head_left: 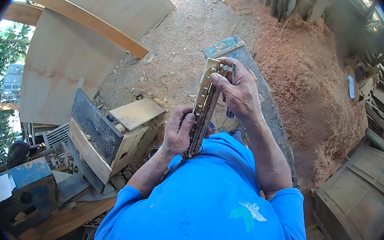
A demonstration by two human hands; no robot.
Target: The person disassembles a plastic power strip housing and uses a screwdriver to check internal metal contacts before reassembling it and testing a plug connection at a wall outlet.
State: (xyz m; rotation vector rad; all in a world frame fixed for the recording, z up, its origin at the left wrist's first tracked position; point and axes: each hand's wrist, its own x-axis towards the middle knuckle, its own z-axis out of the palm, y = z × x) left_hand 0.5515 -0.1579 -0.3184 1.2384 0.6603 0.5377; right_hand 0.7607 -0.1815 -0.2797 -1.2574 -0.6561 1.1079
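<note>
Both hands grip a long, narrow object [200, 103], upright in front of my chest. It has a pale yellowish side with a row of notches and dark metal-looking parts along its length; its exact kind I cannot make out. My left hand [178, 132] is closed around its lower part, thumb on the front. Around the top end my right hand [242, 90] is closed, thumb pressed on the near face. A slim dark tool with a reddish and dark end [229, 113] shows by the right palm, perhaps a screwdriver; the fingers partly hide it.
Beyond my hands lies a worn blue-grey bench board [268, 107]. A large heap of reddish wood shavings [298, 84] lies to the right, near a wooden cabinet [357, 193]. Wooden boxes [95, 131], plywood sheets [61, 69] and a curved beam [85, 20] stand left.
</note>
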